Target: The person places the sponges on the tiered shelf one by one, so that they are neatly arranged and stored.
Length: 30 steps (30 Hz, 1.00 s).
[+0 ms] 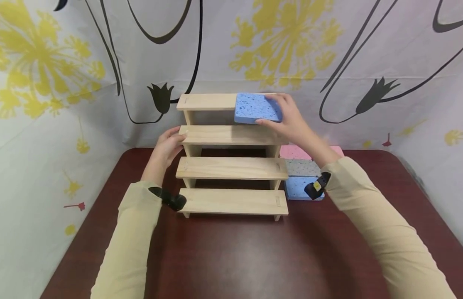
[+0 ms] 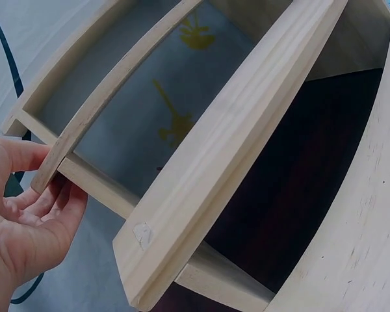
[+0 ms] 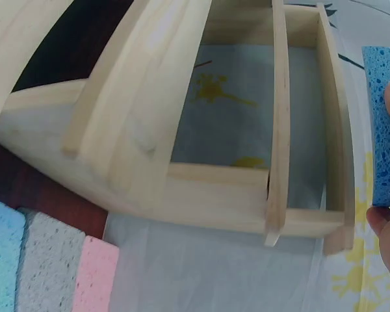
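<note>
A pale wooden four-step shelf (image 1: 231, 167) stands on the table. My left hand (image 1: 167, 146) grips the left end of its second step from the top; in the left wrist view, thumb and fingers pinch that board's end (image 2: 52, 166). My right hand (image 1: 287, 116) holds a blue sponge (image 1: 255, 109) by its right side, over the right part of the top step (image 1: 209, 102). In the right wrist view a gap shows between this sponge (image 3: 382, 130) and the top board (image 3: 335, 123).
Beside the shelf's right side lie a pink sponge (image 1: 294, 152), a grey sponge (image 1: 302, 167) and another blue sponge (image 1: 296, 187), in a row from back to front. Dark red-brown tabletop (image 1: 224, 257) extends in front. A patterned cloth (image 1: 216, 45) hangs behind.
</note>
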Motion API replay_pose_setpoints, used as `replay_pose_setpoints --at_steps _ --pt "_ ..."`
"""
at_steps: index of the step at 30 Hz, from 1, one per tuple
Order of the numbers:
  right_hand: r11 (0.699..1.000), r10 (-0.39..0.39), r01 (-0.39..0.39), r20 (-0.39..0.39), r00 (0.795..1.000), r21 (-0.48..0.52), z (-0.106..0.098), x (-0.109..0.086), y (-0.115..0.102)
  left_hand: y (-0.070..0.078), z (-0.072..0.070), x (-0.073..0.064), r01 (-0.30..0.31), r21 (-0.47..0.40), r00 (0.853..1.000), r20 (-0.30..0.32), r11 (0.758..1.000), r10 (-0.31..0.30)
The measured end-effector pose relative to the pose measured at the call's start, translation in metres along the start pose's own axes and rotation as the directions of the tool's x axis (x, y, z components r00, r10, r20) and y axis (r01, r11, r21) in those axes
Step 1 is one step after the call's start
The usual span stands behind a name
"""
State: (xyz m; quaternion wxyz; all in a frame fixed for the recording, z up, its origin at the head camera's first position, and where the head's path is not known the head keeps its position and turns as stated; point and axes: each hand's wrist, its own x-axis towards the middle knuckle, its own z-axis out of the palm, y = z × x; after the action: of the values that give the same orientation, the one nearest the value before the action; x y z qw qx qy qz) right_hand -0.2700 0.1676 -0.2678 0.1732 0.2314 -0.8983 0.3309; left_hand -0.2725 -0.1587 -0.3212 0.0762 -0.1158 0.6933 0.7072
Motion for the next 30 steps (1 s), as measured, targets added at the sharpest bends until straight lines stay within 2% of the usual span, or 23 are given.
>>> replay_pose_setpoints --at_steps 10,17,24,30 --pt "0.995 -0.084 0.086 0.038 0.996 -0.044 0.025 0.018 -0.017 -0.011 -0.006 -0.006 0.024 -0.003 1.0 -0.015 1.0 -0.024" --pt "0.996 -0.076 0.079 0.078 0.994 -0.044 0.036 0.031 -0.031 -0.01 -0.007 -0.005 0.01 0.004 1.0 -0.009 1.0 -0.01" --pt "0.996 -0.064 0.068 0.075 0.995 -0.05 0.043 0.047 -0.039 -0.003 -0.001 -0.001 -0.015 -0.004 1.0 0.001 1.0 0.015" --pt "0.995 -0.057 0.065 0.101 0.993 -0.075 0.049 0.059 -0.046 -0.003 0.0 0.0 -0.011 -0.008 1.0 -0.006 1.0 0.011"
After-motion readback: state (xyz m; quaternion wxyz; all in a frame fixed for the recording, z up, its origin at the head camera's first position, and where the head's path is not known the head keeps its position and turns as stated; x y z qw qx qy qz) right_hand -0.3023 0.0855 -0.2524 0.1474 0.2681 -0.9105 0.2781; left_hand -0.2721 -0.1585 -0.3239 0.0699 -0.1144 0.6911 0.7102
